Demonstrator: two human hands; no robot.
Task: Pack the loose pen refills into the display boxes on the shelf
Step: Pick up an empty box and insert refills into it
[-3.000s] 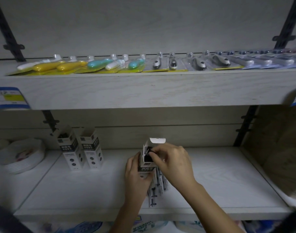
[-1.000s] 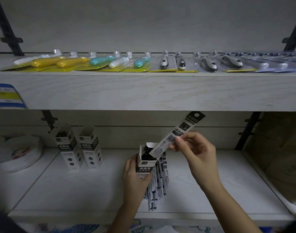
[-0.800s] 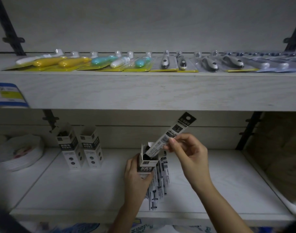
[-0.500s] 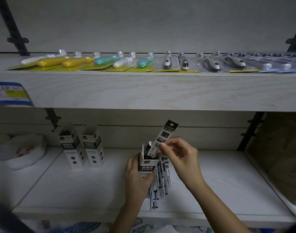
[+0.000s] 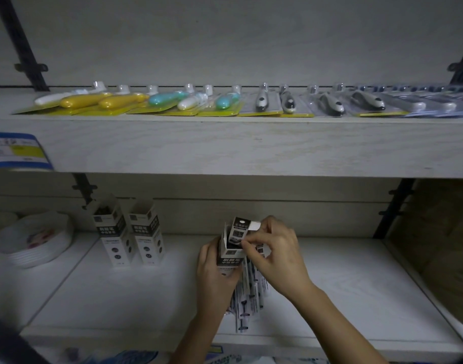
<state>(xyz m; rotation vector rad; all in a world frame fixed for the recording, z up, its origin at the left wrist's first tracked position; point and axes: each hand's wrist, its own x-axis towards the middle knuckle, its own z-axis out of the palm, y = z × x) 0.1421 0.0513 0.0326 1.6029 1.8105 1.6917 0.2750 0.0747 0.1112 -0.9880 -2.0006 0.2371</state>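
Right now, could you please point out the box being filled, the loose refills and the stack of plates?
Box (image 5: 229, 258): head view, printed front panel.
Loose refills (image 5: 247, 306): head view, middle of the pile.
Plates (image 5: 38, 241): head view, top plate's face.

Left hand (image 5: 215, 274) at lower centre of frame, fingers curled in a closed grip, forearm rising from the bottom edge, right hand (image 5: 275, 254) just beside it, thumb and forefinger pinched, forearm angled toward lower right

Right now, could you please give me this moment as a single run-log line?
left hand: holds display box upright | right hand: pushing pen refill in | loose refills: piled behind | two display boxes: standing left
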